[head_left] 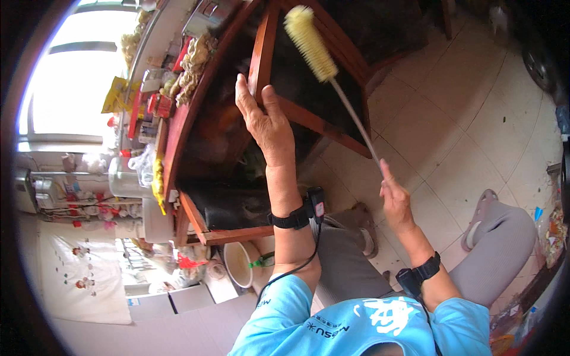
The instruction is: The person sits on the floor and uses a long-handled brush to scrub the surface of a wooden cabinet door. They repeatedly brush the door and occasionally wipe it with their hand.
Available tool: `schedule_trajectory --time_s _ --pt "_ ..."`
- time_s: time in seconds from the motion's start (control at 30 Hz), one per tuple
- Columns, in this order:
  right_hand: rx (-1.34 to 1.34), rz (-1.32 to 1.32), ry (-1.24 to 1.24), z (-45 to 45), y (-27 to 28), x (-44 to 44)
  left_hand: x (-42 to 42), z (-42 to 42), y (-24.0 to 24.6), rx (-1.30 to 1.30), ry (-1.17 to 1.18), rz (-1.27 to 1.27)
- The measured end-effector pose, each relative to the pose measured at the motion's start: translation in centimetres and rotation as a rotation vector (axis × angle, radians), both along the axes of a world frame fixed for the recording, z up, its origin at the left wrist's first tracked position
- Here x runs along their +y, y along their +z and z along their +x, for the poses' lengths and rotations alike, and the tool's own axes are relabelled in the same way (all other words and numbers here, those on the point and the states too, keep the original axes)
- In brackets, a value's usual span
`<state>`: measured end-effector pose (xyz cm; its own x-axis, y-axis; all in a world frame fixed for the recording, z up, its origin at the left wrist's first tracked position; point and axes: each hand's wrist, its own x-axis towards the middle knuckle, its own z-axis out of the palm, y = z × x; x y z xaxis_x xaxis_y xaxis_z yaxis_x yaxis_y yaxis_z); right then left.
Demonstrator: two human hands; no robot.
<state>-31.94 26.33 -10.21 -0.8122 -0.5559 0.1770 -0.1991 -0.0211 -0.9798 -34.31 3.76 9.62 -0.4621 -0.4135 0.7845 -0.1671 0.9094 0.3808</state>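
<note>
My right hand (395,202) grips the lower end of the thin pale handle of a long-handled bristle brush (311,44). Its cream, cylindrical head points up and away from me, over dark panels within a red-brown wooden frame (327,127). To the left, my left hand (269,124) is raised with its thumb apart from the fingers and holds nothing. Its fingertips appear beside an upright bar of the frame; whether they touch it I cannot tell. Black bands with small devices and cables sit on both my wrists.
A cluttered ledge (178,133) at left bears ginger-like roots, packets and plastic bags. Below it stands a white bucket (238,264) beside a green bottle (265,259). Tiled floor (449,129) spreads at right, with a wheel (536,66) near the far edge. My knees flank the brush handle.
</note>
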Motion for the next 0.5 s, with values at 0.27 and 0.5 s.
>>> schedule_trajectory --time_s 0.27,0.5 --pt "-0.129 0.250 0.054 1.1 -6.2 0.2 -1.0 0.8 0.2 0.000 -0.090 0.205" --pt "0.043 -0.125 -0.058 0.9 -3.0 -1.4 0.4 0.6 -0.2 -0.015 -0.211 0.277"
